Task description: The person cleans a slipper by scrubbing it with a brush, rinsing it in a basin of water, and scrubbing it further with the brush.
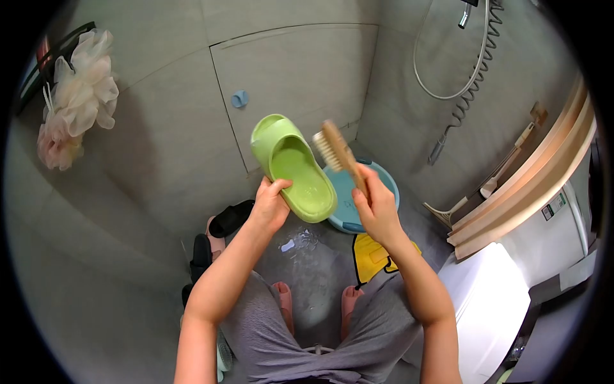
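Note:
A green slipper (295, 169) is held up in front of me, its open foot side facing me. My left hand (271, 203) grips its lower left edge, thumb over the rim. Wet spots show on the insole. In my right hand (377, 208) is a wooden brush (340, 153), held by the handle with its pale bristles turned left toward the slipper. The bristles and slipper appear slightly apart. Behind and below the brush, a blue basin (384, 182) stands on the floor, partly hidden by the slipper and my right hand.
A yellow cloth (369, 256) with black edging lies below the basin. Dark slippers (231, 219) and others line the left wall. A white toilet (486, 301) and beige curtain (531, 192) are on the right. A shower hose (470, 83) hangs above; a puddle (288, 245) wets the floor.

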The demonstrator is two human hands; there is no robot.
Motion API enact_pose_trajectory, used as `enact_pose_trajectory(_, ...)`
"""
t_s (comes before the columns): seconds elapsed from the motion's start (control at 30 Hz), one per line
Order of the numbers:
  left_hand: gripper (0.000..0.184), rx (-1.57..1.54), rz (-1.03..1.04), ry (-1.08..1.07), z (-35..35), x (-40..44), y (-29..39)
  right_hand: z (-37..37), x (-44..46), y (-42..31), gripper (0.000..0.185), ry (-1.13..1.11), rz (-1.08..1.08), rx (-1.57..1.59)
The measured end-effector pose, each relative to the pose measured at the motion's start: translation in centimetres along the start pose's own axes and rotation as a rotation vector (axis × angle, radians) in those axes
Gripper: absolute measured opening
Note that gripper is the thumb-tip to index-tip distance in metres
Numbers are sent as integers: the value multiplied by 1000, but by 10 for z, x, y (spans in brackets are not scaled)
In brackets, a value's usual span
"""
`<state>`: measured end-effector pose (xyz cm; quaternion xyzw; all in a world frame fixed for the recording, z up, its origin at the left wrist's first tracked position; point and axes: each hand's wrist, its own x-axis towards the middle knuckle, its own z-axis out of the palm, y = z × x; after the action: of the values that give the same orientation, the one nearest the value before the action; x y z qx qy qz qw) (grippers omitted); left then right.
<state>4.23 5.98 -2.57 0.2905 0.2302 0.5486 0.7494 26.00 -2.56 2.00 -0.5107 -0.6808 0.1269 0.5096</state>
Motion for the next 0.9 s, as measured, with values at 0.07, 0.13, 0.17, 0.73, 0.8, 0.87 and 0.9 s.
enact_pose_trajectory(0.07, 61, 14, 55, -11, -4, 1, -3, 4, -7, -6, 53, -112, -161, -132)
enact_pose_trajectory(0.13, 68, 39, 101, -29, -3, 0, -6, 17, -16, -6, 54, -154, -179, -208)
enact_pose_trajectory(0.17, 72, 58, 99, -52, -1, -2, -12, 23, -20, -4, 54, -197, -194, -290)
enact_pose_trajectory(0.73, 81, 48, 24, -85, 23, -21, -39, 50, -7, 2, 51, -97, -132, -384)
enact_pose_trajectory(0.8, 82, 41, 17, -100, 13, -14, -34, 48, -9, 1, 49, -117, -169, -358)
enact_pose_trajectory(0.87, 85, 49, -7, -137, 7, -11, -33, 41, -7, -6, 48, -153, -104, -465)
enact_pose_trajectory(0.9, 85, 52, -10, -140, 13, -15, -33, 40, -3, -2, 48, -149, -100, -465)
